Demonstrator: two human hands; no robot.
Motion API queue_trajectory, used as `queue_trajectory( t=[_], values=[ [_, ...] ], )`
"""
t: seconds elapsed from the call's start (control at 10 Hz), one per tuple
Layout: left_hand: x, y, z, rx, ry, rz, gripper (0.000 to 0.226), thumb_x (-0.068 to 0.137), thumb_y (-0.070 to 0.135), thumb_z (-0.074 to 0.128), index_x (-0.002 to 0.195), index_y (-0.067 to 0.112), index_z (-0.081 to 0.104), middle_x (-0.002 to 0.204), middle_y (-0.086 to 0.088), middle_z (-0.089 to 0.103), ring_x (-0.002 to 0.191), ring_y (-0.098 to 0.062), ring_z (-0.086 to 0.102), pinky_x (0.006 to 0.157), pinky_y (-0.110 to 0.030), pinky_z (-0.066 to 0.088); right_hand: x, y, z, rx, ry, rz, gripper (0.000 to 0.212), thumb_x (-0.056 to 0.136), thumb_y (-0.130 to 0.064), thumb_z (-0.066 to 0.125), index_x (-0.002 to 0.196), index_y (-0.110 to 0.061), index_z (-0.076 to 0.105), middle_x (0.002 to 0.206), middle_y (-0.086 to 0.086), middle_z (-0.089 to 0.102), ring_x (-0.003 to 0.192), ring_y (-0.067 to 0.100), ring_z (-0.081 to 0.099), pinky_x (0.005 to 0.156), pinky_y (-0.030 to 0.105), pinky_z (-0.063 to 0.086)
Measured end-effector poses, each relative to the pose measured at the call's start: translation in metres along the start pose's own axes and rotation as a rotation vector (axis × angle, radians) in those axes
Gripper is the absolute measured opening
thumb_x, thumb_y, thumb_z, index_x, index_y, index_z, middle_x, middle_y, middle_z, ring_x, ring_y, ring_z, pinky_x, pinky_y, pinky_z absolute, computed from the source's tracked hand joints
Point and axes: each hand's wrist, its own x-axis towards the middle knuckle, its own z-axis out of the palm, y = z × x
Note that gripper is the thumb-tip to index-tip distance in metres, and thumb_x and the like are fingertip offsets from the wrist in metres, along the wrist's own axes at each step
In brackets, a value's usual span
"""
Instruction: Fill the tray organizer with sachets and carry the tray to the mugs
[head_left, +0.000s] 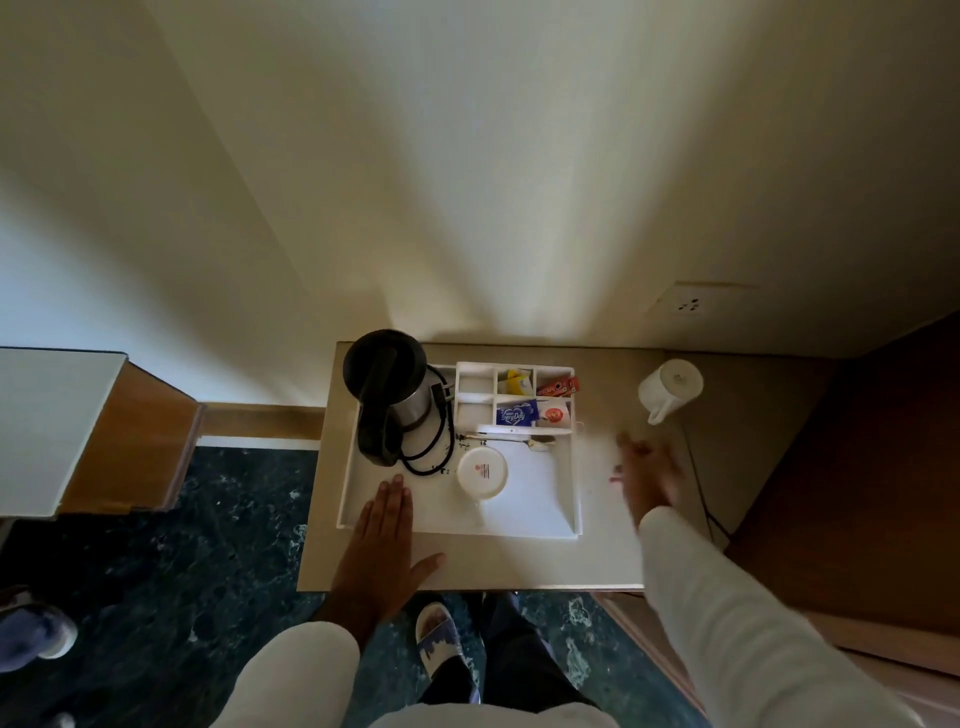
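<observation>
A white tray (519, 525) lies on a beige table. At its back sits a white organizer (470, 387) with several compartments; yellow (518, 382), red (558, 387), blue (517, 414) and orange-marked (553, 414) sachets fill the middle and right ones, and the left ones look empty. An upturned white mug (482, 473) stands in the tray, another white mug (670, 387) on the table at the back right. My left hand (387, 540) lies flat on the tray's front left edge. My right hand (649, 473), blurred, is over the table right of the tray, fingers apart, beside a small pink thing (616, 475).
A black and steel kettle (389, 395) with its coiled cord (431, 452) fills the tray's left side. A spoon (537, 441) lies in front of the organizer. A wall socket (685, 304) is above the table. A brown wooden panel (857, 467) stands to the right.
</observation>
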Motion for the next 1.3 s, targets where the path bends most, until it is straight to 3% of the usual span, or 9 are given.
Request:
queue_trajectory(
  t=[0.1,0.3,0.5,0.6,0.7,0.8,1.0,1.2,1.3],
  values=[
    [0.001,-0.002,0.001,0.023,-0.021,-0.002,0.110,0.086,0.083,0.014,0.155,-0.003,0.018,0.164,-0.024,0.015,0.149,-0.041,0.022,0.117,-0.051,0.026,0.048,-0.009,-0.020,-0.064,0.127,-0.012,0.052,0.085,-0.052,0.071,0.107,-0.005,0.065,0.102,0.017,0.072,0.089,0.033,0.070,0.075,0.038,0.054],
    [0.002,-0.002,0.002,0.040,-0.023,-0.004,0.109,0.087,0.083,0.019,0.155,-0.003,0.020,0.164,-0.024,0.016,0.149,-0.040,0.022,0.117,-0.051,0.027,0.085,-0.020,-0.032,-0.267,0.067,-0.109,0.028,0.092,-0.028,0.071,0.103,-0.003,0.078,0.099,0.019,0.077,0.100,0.036,0.071,0.080,0.033,0.050],
    [0.002,-0.002,0.000,0.015,-0.057,-0.015,0.110,0.086,0.084,0.019,0.156,-0.002,0.017,0.165,-0.023,0.012,0.150,-0.040,0.018,0.118,-0.052,0.025,0.056,-0.030,-0.043,-0.218,-0.030,-0.195,0.019,0.088,-0.023,0.076,0.099,-0.008,0.080,0.085,0.008,0.076,0.084,0.021,0.069,0.076,0.032,0.051],
    [0.002,0.000,-0.001,0.001,-0.059,-0.023,0.110,0.086,0.084,0.020,0.156,-0.002,0.014,0.165,-0.023,0.010,0.151,-0.039,0.016,0.118,-0.053,0.026,0.007,-0.030,-0.044,-0.117,-0.184,-0.226,0.003,0.087,-0.025,0.078,0.089,-0.023,0.079,0.077,-0.004,0.076,0.077,0.012,0.071,0.076,0.029,0.055],
    [0.000,-0.001,0.000,-0.008,-0.053,-0.025,0.111,0.086,0.084,0.020,0.156,-0.001,0.011,0.165,-0.022,0.008,0.151,-0.039,0.014,0.118,-0.052,0.023,-0.040,-0.012,-0.035,-0.061,-0.358,-0.260,0.011,0.083,-0.019,0.082,0.087,-0.029,0.080,0.077,-0.007,0.080,0.078,0.008,0.074,0.079,0.019,0.057],
    [-0.001,-0.001,-0.001,-0.015,-0.057,-0.026,0.112,0.085,0.085,0.018,0.157,0.000,0.007,0.166,-0.020,0.003,0.152,-0.037,0.009,0.120,-0.051,0.019,-0.076,0.009,-0.020,-0.141,-0.391,-0.314,0.006,0.081,-0.021,0.084,0.083,-0.026,0.083,0.070,-0.012,0.078,0.066,-0.004,0.070,0.064,0.004,0.048],
    [-0.002,-0.001,-0.006,0.006,-0.052,-0.012,0.112,0.083,0.086,0.010,0.156,0.002,0.002,0.166,-0.019,-0.003,0.152,-0.037,0.002,0.121,-0.048,0.011,-0.092,0.030,0.011,-0.183,-0.404,-0.270,0.008,0.084,-0.025,0.081,0.086,-0.019,0.083,0.070,-0.009,0.078,0.069,0.004,0.073,0.066,0.008,0.050],
    [0.000,-0.001,-0.005,-0.001,-0.088,-0.032,0.114,0.081,0.088,0.010,0.156,0.003,-0.004,0.165,-0.017,-0.012,0.153,-0.035,-0.004,0.122,-0.047,0.007,-0.083,0.036,0.022,-0.214,-0.384,-0.230,0.009,0.081,-0.026,0.083,0.082,-0.016,0.082,0.070,-0.005,0.077,0.070,0.011,0.072,0.072,0.025,0.056],
    [0.000,0.003,-0.006,-0.031,-0.058,-0.036,0.115,0.078,0.089,0.007,0.155,0.004,-0.011,0.163,-0.016,-0.019,0.152,-0.033,-0.011,0.122,-0.045,0.000,-0.085,0.036,0.021,-0.221,-0.332,-0.250,0.027,0.075,-0.040,0.087,0.068,-0.016,0.077,0.064,-0.004,0.074,0.064,0.012,0.069,0.067,0.022,0.053]
  ],
)
